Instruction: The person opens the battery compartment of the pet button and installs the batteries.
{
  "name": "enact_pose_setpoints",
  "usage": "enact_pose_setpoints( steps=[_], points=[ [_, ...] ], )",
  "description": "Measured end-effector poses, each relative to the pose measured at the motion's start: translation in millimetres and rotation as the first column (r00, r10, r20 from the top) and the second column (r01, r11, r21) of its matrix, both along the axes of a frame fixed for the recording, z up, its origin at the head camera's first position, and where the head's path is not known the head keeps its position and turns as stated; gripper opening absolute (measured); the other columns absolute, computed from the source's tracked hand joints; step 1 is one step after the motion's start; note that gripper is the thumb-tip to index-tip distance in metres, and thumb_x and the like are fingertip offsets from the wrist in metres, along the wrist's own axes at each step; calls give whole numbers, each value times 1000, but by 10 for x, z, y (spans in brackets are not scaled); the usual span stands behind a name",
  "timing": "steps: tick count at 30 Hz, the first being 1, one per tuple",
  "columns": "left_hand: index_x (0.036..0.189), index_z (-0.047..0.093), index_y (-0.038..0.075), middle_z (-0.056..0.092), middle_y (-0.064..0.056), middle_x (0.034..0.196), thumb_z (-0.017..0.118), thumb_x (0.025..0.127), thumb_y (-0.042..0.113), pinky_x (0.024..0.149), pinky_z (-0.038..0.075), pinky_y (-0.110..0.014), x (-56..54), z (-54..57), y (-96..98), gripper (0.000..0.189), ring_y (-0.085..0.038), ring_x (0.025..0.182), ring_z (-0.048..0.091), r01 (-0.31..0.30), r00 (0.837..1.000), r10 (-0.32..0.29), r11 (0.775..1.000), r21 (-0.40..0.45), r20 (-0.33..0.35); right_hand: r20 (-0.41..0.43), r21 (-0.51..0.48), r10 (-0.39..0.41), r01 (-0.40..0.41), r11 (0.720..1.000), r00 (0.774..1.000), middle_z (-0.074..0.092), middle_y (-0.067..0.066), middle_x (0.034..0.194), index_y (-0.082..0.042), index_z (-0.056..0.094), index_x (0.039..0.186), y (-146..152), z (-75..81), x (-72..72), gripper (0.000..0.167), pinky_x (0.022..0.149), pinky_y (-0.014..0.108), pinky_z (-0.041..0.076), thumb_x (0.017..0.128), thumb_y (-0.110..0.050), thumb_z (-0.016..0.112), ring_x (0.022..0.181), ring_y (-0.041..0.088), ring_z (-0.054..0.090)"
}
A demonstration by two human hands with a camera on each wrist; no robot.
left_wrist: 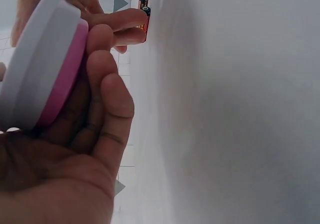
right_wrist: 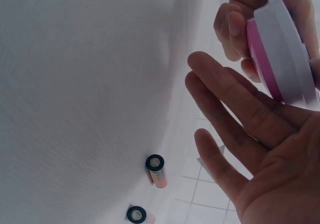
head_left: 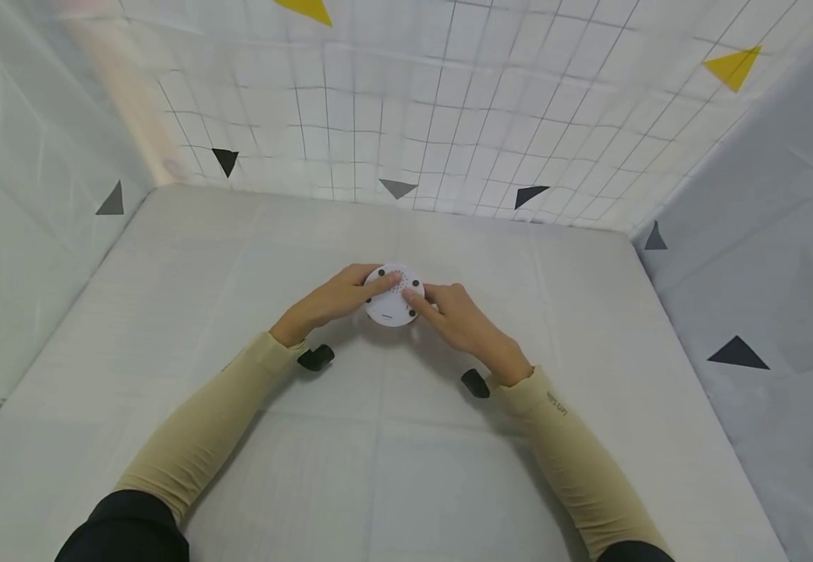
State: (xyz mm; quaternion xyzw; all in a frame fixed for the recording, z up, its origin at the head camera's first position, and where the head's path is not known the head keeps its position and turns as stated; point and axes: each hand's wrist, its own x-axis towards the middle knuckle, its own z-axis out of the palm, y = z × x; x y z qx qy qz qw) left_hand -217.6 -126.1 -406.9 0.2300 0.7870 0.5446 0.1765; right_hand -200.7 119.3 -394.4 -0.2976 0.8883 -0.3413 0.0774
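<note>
A round white device (head_left: 387,314) with a ring of small holes and dark round feet is held up between both hands, perforated side up. Its other face is pink, as the side-on device (left_wrist: 37,64) shows in the left wrist view. My left hand (head_left: 339,295) grips it from the left, thumb over the holes and fingers curled underneath. From the right, my right hand (head_left: 459,321) rests its thumb on the perforated side. In the right wrist view that right hand (right_wrist: 270,149) has its other fingers stretched out straight, beside and below the pink face.
Two batteries stand on the white table (head_left: 378,468) near my right hand, a nearer battery (right_wrist: 157,171) and a second battery (right_wrist: 136,214). White sheeting with black and yellow triangles surrounds the table, with a grid-lined wall (head_left: 434,117) behind. A black wrist device (head_left: 317,357) sits by my left wrist.
</note>
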Motion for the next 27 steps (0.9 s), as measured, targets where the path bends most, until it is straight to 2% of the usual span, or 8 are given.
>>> enact_pose_setpoints(
  steps=[7,13,16,18,21,24,27],
  points=[
    [132,69,15,72,-6,116,52,109,51,109,42,-42,8,-72,10,46,-22,114,60,-18,997,15,999,38,78,-13,19,-18,18,1000,1000,71,0,92,-12,72,113,-10,-17,21,38,74,34,47,112,-44,51,87,19,58],
    [126,73,16,73,-6,114,53,108,55,110,42,-40,21,-128,37,47,-22,113,61,-15,991,8,999,52,136,-40,55,-35,37,998,999,70,2,89,-10,68,125,-14,-15,37,40,72,33,46,110,-45,54,84,20,58],
    [122,74,16,73,-8,109,54,107,57,104,45,-38,38,-148,44,48,-23,107,63,-15,988,6,998,57,155,-62,72,-47,52,996,997,74,3,102,-9,66,133,-24,-10,43,44,79,36,52,110,-45,56,90,21,62],
    [118,74,16,73,-10,104,54,106,58,98,48,-37,46,-165,50,49,-25,99,64,-20,986,8,998,67,168,-97,83,-59,67,994,994,75,5,116,-9,62,138,-35,-6,52,47,89,40,55,109,-46,57,101,22,66],
    [113,75,12,73,-12,95,53,106,59,88,52,-35,60,-186,57,52,-26,86,65,-26,981,7,995,94,193,-180,81,-66,82,993,981,70,8,135,-9,57,144,-50,-4,66,53,103,45,54,106,-47,62,119,25,66],
    [107,75,9,73,-13,86,54,106,58,77,55,-34,58,-228,71,54,-25,74,65,-43,975,13,991,128,222,-268,71,-59,81,994,962,65,10,143,-8,54,148,-67,8,97,63,103,45,55,100,-47,71,126,26,64],
    [102,75,5,72,-13,78,55,107,55,69,56,-34,50,-269,90,55,-24,65,64,-56,972,15,985,165,236,-336,60,-47,71,996,941,63,10,143,-8,54,147,-86,33,138,70,99,42,57,94,-45,80,125,26,65]
  ],
)
